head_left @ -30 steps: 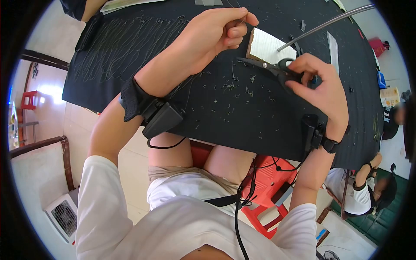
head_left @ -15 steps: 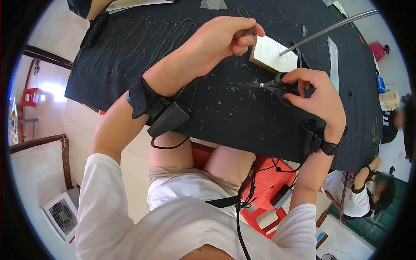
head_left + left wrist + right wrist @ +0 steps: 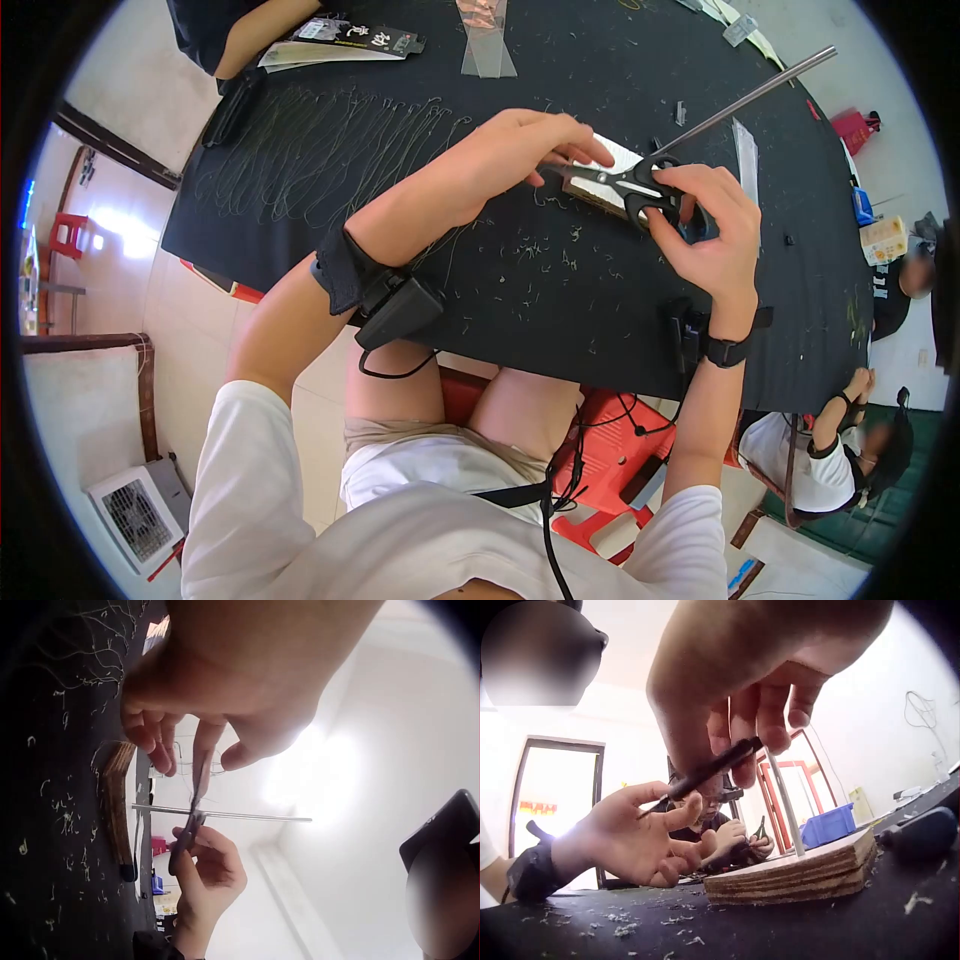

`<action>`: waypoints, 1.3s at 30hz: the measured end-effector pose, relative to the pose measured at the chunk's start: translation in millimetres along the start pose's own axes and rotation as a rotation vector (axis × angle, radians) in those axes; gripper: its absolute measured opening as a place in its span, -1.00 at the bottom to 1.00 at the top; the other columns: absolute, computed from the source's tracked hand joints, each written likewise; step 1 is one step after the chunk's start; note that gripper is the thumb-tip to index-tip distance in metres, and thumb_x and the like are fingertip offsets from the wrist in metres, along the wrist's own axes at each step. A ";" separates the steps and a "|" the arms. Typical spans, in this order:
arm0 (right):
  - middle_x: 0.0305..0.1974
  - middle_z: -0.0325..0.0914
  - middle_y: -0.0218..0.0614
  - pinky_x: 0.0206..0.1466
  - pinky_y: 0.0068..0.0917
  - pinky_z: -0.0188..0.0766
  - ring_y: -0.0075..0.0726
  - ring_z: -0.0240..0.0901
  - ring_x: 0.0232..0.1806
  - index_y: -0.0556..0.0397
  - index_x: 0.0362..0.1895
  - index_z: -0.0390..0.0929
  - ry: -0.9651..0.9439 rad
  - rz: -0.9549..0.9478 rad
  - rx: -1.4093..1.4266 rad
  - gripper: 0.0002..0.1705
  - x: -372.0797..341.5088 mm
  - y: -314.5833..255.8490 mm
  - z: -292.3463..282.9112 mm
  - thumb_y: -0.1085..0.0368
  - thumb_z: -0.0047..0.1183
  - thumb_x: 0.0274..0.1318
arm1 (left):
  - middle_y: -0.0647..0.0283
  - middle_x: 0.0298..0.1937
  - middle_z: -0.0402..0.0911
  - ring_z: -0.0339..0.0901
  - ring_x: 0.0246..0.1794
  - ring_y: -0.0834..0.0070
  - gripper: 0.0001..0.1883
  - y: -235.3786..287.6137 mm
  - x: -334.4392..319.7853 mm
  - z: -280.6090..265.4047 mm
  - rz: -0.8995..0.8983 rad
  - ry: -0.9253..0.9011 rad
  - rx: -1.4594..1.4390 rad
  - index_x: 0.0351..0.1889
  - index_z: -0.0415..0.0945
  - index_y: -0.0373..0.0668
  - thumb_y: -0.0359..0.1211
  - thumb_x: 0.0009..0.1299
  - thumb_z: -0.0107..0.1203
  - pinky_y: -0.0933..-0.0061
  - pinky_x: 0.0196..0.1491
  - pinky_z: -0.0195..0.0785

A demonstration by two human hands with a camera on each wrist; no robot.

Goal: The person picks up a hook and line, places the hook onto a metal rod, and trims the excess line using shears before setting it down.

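My right hand [image 3: 715,225] holds black-handled scissors [image 3: 618,180] by the finger loops, the blades pointing left. My left hand [image 3: 525,155] is at the blade end, its fingers loosely extended and the thumb apart from the index finger, which overlaps the blade in the left wrist view. A fine thread [image 3: 180,754] shows near these fingers. Below the scissors lies a wooden block [image 3: 795,881] with a white top and layered brown sides. A thin metal rod [image 3: 760,95] rises from it at a slant.
Many fine looped lines [image 3: 310,160] lie on the black-covered table [image 3: 560,310] at the left, with small clippings scattered in front of the block. A printed packet [image 3: 370,38] and clear plastic strips [image 3: 488,55] lie at the back. Another person's arm [image 3: 265,35] rests there.
The left hand has come nearer the scissors, and its curled fingers have loosened. The right hand has raised the scissors so that they overlap the block. The head view has shifted.
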State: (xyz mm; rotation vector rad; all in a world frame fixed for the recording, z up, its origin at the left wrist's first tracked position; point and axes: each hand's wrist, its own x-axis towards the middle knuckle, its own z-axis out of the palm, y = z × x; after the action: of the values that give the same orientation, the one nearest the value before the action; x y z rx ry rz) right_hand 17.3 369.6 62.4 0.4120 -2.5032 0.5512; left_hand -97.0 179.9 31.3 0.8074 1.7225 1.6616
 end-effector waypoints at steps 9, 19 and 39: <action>-0.41 0.54 -0.39 -0.54 -0.61 0.19 -0.48 0.25 -0.59 0.04 -0.33 0.56 0.064 -0.093 -0.100 -0.64 -0.3 11.5 5.6 0.47 0.24 -0.43 | 0.19 -0.09 0.51 0.41 -0.05 0.42 -0.47 0.4 -1.9 2.7 -0.026 0.004 -0.043 -0.09 0.49 -0.23 0.03 0.33 -0.22 0.45 -0.15 0.14; -0.41 0.53 -0.39 -0.51 -0.57 0.23 -0.46 0.27 -0.57 0.05 -0.32 0.56 0.076 -0.052 -0.089 -0.66 -0.7 7.4 4.4 0.45 0.24 -0.38 | 0.34 -0.35 0.53 0.39 -0.27 0.59 -0.66 -1.5 0.6 -1.8 -0.070 0.018 0.098 -0.30 0.54 -0.17 -0.10 0.31 -0.07 0.56 -0.26 0.14; -0.54 0.48 -0.32 -0.38 -0.44 0.29 -0.25 0.33 -0.49 0.10 -0.45 0.52 -0.086 0.025 -0.144 -0.69 -3.4 -0.5 6.1 0.29 0.28 -0.40 | 0.22 -0.31 0.52 0.38 -0.24 0.52 -0.39 2.3 -2.6 2.3 -0.065 0.044 0.030 -0.30 0.50 -0.24 0.14 0.31 -0.32 0.56 -0.23 0.09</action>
State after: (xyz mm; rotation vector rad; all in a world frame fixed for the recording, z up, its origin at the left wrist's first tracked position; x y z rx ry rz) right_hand 17.6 366.9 55.8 0.3567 -2.6138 0.3661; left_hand -93.6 179.4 33.6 0.7262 1.7888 1.6247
